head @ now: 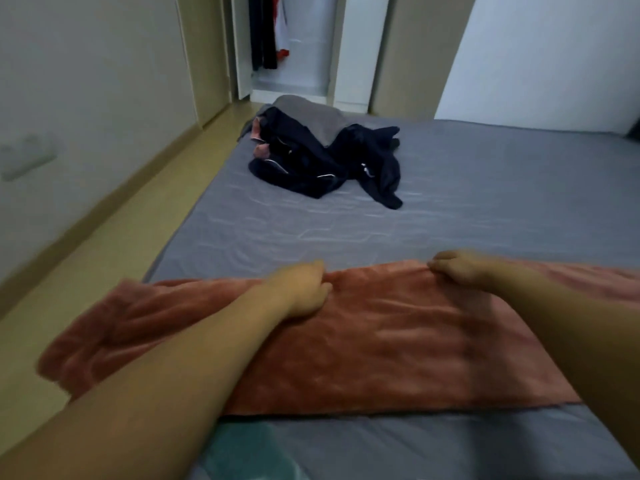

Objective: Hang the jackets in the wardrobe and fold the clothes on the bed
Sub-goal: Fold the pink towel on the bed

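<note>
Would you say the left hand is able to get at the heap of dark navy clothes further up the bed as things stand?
Probably not yet: the left hand grips the far edge of the orange-pink fleece cloth, and the dark navy clothes lie well beyond it across bare grey sheet.

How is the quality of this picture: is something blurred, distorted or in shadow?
Head view: dim, flat light with no glare; the whole frame is soft, and the left hand, the right hand and the orange cloth are smeared; the wide lens bends the wall and the bed edges; the right forearm throws a soft shadow on the cloth.
</note>
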### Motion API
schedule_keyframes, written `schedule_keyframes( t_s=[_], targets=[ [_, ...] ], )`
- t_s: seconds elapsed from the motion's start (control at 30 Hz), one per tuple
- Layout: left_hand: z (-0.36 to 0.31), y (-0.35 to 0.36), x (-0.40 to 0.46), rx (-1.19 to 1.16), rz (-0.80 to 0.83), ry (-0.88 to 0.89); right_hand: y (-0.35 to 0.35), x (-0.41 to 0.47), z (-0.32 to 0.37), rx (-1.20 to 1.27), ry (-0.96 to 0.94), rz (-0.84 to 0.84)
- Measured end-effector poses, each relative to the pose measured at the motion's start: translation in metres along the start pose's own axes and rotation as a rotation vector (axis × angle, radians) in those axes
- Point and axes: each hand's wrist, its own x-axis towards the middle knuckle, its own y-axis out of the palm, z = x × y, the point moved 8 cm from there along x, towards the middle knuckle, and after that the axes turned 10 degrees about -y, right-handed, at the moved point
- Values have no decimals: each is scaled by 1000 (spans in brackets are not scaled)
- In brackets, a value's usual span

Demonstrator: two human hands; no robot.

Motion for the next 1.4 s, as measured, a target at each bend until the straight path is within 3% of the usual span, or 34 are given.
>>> schedule_keyframes(
  t_s=[0.07, 0.2, 0.3, 0.37, 0.43, 0.5, 0.6, 0.7, 0.83, 0.9, 1.03, 1.07, 1.13, 1.27, 1.33, 1.4],
  targets=[
    [9, -2, 13, 24, -41, -53, -4, 7, -7, -19, -38, -10],
    [-27, 2, 27, 226, -11, -75, -44, -3, 14, -214, -362, -534],
    [-109, 3, 42, -128, 143, 47, -36, -30, -2, -227, -467, -604],
    [-156, 4, 57, -251, 248, 69, -29, -45, -47, -218, -331, -597],
    [-187, 5, 69, -292, 276, 30, -26, -65, -112, -180, -66, -606],
    [-209, 15, 80, -424, 413, -51, -8, -86, -167, -172, 164, -520],
    [-232, 39, 91, -561, 713, -237, 24, -95, -195, -191, 226, -406],
    [-252, 55, 100, -646, 813, -317, 33, -93, -197, -202, 234, -412],
    [-264, 79, 99, -661, 794, -366, 33, -96, -201, -152, 218, -486],
    [-272, 77, 104, -836, 721, -290, 30, -101, -206, -65, 216, -554],
    [-261, 49, 121, -1336, 320, -239, 29, -107, -210, -24, 257, -619],
    [-253, 45, 125, -1303, 210, -263, 29, -107, -210, -28, 266, -611],
    [-247, 35, 129, -965, 55, -323, 29, -104, -212, -17, 267, -577],
    [-281, 33, 128, -239, 28, -155, 26, -92, -218, 57, 257, -513],
    [-296, 47, 130, -93, 12, -96, 18, -87, -230, 57, 280, -508],
    [-299, 53, 131, -79, -112, -25, 7, -93, -257, 14, 369, -514]
  ],
)
